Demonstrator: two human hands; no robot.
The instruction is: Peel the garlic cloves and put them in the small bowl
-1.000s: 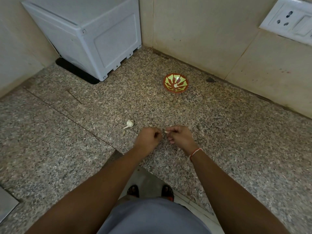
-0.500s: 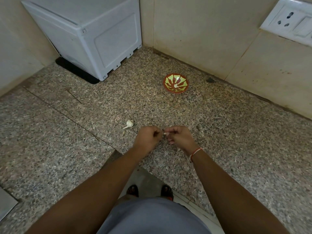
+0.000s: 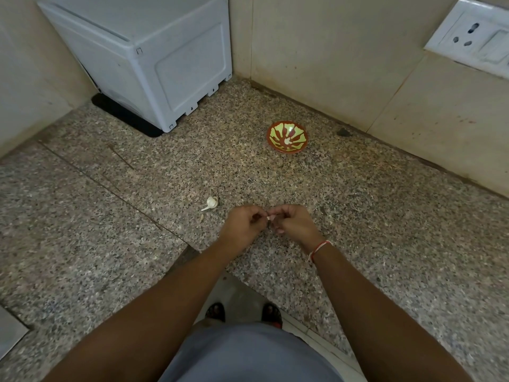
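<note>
My grip is a pinch from both sides: left hand (image 3: 242, 226) and right hand (image 3: 294, 224) hold 1 garlic clove (image 3: 270, 218) between curled fingertips, above the speckled surface (image 3: 385, 216). Another clove (image 3: 210, 203) lies just left; the small bowl (image 3: 287, 136) sits farther back, near the wall.

A white plastic box (image 3: 154, 51) stands in the corner; a wall socket (image 3: 473, 34) sits upper right
</note>
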